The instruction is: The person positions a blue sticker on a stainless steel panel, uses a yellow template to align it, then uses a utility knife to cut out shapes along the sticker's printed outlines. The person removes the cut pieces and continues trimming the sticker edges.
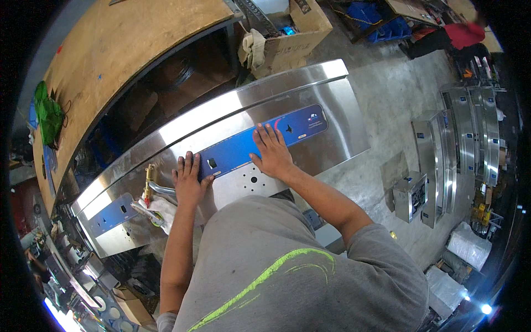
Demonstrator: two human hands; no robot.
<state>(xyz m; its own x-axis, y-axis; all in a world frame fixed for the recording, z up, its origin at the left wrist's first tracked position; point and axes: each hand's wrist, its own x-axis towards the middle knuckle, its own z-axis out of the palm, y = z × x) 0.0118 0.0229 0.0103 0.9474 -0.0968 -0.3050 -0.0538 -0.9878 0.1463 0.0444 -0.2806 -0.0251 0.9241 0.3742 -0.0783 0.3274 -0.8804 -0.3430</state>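
Observation:
A long blue control-panel label [235,145] lies on a shiny stainless steel panel [344,120], with cut-outs near both of its ends. My right hand [271,151] rests flat on the label's middle, fingers spread. At the label's left end, my left hand [189,180] presses down with its fingers stretched out, partly on the bare metal. Just left of that hand are a brass fitting [149,180] with a bent metal tube and a crumpled white cloth [164,210]. A second blue label [114,214] sits farther left on the steel.
A wooden table [133,33] curves along the back left, with a green bag [48,113] on it. Behind the panel stands a cardboard box [304,39]. Several steel units [437,160] are on the floor at right. A person in red [463,34] is at the far right.

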